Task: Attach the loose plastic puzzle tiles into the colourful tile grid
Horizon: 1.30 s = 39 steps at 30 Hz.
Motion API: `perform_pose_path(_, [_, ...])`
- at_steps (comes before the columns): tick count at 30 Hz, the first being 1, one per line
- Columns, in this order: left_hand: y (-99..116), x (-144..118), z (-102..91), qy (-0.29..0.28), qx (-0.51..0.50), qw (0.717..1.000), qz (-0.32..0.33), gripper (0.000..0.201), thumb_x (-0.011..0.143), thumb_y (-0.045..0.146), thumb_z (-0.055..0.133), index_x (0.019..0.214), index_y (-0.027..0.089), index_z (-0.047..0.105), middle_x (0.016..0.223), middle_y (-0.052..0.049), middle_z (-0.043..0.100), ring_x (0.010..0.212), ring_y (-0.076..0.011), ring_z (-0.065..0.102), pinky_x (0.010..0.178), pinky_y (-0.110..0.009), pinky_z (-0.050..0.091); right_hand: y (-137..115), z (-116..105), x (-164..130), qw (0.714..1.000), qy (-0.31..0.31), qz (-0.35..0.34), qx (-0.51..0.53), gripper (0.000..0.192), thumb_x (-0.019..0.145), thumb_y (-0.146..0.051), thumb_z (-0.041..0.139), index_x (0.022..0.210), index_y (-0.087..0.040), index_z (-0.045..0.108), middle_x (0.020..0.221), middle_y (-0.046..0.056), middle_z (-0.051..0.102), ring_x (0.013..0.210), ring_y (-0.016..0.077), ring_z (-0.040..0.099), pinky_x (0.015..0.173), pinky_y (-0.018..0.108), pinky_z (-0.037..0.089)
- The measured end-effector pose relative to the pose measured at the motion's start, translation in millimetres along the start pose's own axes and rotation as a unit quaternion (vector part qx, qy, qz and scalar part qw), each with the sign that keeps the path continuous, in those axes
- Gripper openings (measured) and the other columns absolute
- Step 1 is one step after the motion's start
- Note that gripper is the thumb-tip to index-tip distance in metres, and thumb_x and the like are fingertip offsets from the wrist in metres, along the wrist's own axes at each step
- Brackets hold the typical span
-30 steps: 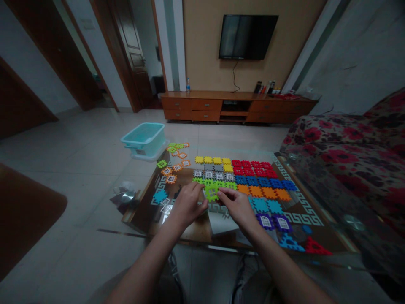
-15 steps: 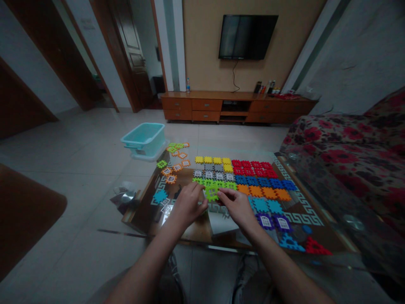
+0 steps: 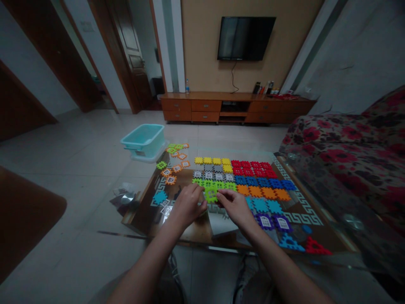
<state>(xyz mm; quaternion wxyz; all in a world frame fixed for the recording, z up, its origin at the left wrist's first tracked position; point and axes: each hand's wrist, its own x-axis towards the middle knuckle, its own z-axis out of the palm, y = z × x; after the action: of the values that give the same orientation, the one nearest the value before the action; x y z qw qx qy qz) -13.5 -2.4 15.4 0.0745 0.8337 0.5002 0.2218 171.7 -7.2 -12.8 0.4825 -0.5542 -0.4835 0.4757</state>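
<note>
Between my two hands a lime-green square interlocking tile (image 3: pixel 211 194) with window holes is held just in front of a row of matching green tiles (image 3: pixel 230 185). My left hand (image 3: pixel 189 202) is closed at its left edge, fingers curled and thumb below. My right hand (image 3: pixel 233 204) pinches the right edge between thumb and fingers. Beyond lie grey-black tiles with white window inserts (image 3: pixel 209 175), yellow tiles (image 3: pixel 217 161) and red tiles (image 3: pixel 255 172). Rightward are blue tiles (image 3: pixel 262 182), orange tiles (image 3: pixel 255 191), light-blue tiles (image 3: pixel 260 205) and purple window tiles (image 3: pixel 265 221).
The glass-topped table (image 3: pixel 190 231) also holds loose orange window tiles (image 3: pixel 176 169), a loose cyan tile (image 3: pixel 160 197) and triangular pieces (image 3: pixel 291 242). A teal plastic bin (image 3: pixel 144 141) stands past the far left corner. A floral sofa (image 3: pixel 338 143) is at the right.
Both hands stay on the green tile with nearly the same grip. The tile tilts slightly differently, and the camera view has shifted a little.
</note>
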Motion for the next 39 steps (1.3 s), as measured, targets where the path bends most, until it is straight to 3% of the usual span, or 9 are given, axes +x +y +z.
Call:
perform_pose_path(8, [-2.4,2.1,2.9,-0.012,-0.020,1.000,-0.002,0.030,0.081,0.020,0.064,0.111,0.017,0.062,0.109,-0.010,0.064,0.104,-0.0250,0.061,0.093,-0.038,0.049,-4.8,-7.6,0.4,0.995,-0.014,-0.024,-0.092,0.034,0.084,-0.048,0.057,0.088,-0.018,0.073,0.080,0.008,0.074,0.071,0.0239,0.069,0.065,0.034,0.053])
perform_pose_path(11, [-2.3,6.2,6.5,-0.028,-0.018,0.999,-0.006,0.030,0.081,0.021,0.064,0.110,0.017,0.062,0.108,-0.009,0.064,0.105,-0.0242,0.061,0.094,-0.036,0.049,-9.0,-15.7,5.2,0.992,0.030,-0.024,-0.118,0.038,0.085,-0.050,0.055,0.091,-0.017,0.072,0.081,0.008,0.074,0.070,0.0236,0.068,0.063,0.033,0.051])
perform_pose_path(15, [-0.2,15.9,13.0,-0.090,0.000,0.996,0.001,0.025,0.081,0.023,0.063,0.105,0.018,0.064,0.104,-0.008,0.065,0.099,-0.0227,0.062,0.089,-0.033,0.049,-13.9,-33.0,17.7,0.988,0.105,-0.035,-0.104,0.040,0.083,-0.050,0.054,0.095,-0.016,0.071,0.086,0.009,0.073,0.065,0.0216,0.066,0.060,0.032,0.049])
perform_pose_path(22, [7.7,35.0,36.6,-0.171,0.034,0.984,0.017,0.025,0.080,0.028,0.062,0.102,0.018,0.064,0.106,-0.009,0.065,0.099,-0.0241,0.063,0.085,-0.031,0.050,-22.3,-68.4,30.5,0.976,0.201,-0.040,-0.073,0.043,0.077,-0.049,0.057,0.093,-0.012,0.073,0.081,0.010,0.072,0.061,0.0188,0.056,0.055,0.028,0.041])
perform_pose_path(29, [14.3,49.4,63.5,-0.211,0.037,0.976,0.021,0.017,0.078,0.027,0.064,0.094,0.019,0.066,0.104,-0.010,0.066,0.097,-0.0244,0.064,0.083,-0.032,0.050,-26.4,-82.0,27.6,0.973,0.219,-0.052,-0.049,0.046,0.078,-0.050,0.056,0.095,-0.011,0.074,0.077,0.008,0.070,0.056,0.0158,0.049,0.052,0.027,0.036])
perform_pose_path(39, [24.5,60.7,84.8,-0.250,0.011,0.968,0.030,0.019,0.077,0.020,0.066,0.096,0.019,0.068,0.099,-0.007,0.069,0.094,-0.0212,0.064,0.082,-0.028,0.048,-32.2,-83.5,26.7,0.973,0.219,-0.059,-0.029,0.038,0.079,-0.045,0.057,0.090,-0.014,0.076,0.074,0.007,0.070,0.066,0.0202,0.058,0.060,0.029,0.042])
